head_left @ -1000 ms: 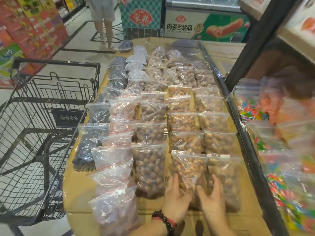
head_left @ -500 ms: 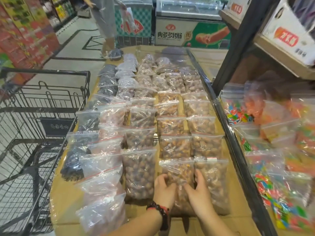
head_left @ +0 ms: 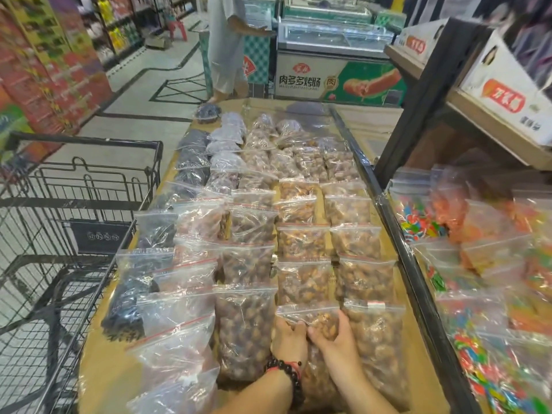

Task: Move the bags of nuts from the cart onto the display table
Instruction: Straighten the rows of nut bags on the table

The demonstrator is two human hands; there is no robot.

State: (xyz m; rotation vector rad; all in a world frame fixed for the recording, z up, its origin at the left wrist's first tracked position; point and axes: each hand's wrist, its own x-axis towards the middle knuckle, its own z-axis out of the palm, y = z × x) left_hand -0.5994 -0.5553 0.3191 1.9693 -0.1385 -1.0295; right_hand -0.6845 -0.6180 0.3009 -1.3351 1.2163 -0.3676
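Observation:
Several clear zip bags of nuts lie in rows on the cardboard-covered display table (head_left: 98, 380). Both my hands rest on the nearest bag of nuts (head_left: 316, 321) in the second column from the right. My left hand (head_left: 288, 339), with a dark bead bracelet on its wrist, presses the bag's left side. My right hand (head_left: 334, 339) grips its right side with the fingers curled over the plastic. The black wire cart (head_left: 68, 243) stands at the table's left edge, and no bags show in its basket.
A black metal rail (head_left: 397, 234) borders the table on the right, with bags of colourful candy (head_left: 478, 294) beyond it and boxed shelves above. A person (head_left: 227, 46) stands at the table's far end by a chest freezer (head_left: 334, 64).
The camera tilted up and moved in. My hands slid forward onto the front bag and drew closer together, my right fingers curling over it.

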